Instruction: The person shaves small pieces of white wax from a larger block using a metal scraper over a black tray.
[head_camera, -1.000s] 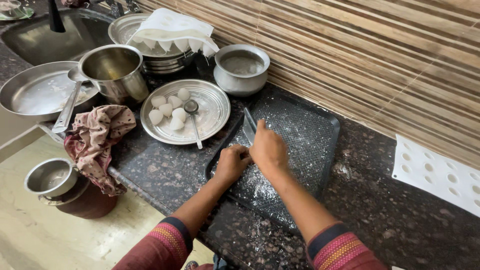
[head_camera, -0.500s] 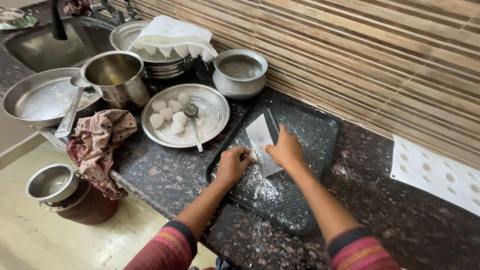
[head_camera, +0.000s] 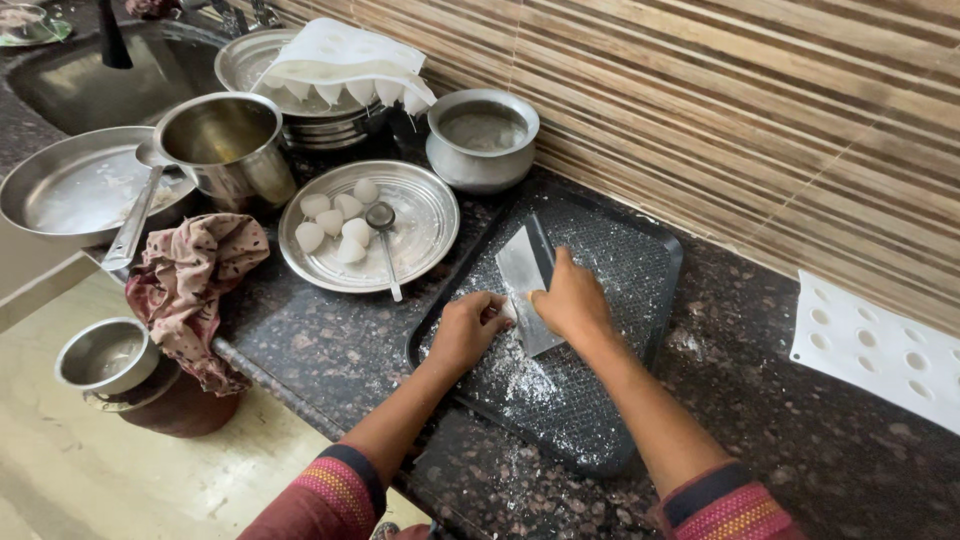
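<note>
my right hand (head_camera: 572, 300) grips the scraper (head_camera: 527, 285) tilted with its edge down on the dark tray (head_camera: 640, 250) to gather the white powder (head_camera: 525, 378), while my left hand (head_camera: 466, 330) curls shut beside the blade, steadying it

Soft, even daylight, sharp focus.
Faint shadows under the right hand (head_camera: 570, 300); mild glare on the steel plate (head_camera: 420, 215) beyond the left hand (head_camera: 465, 328).
</note>
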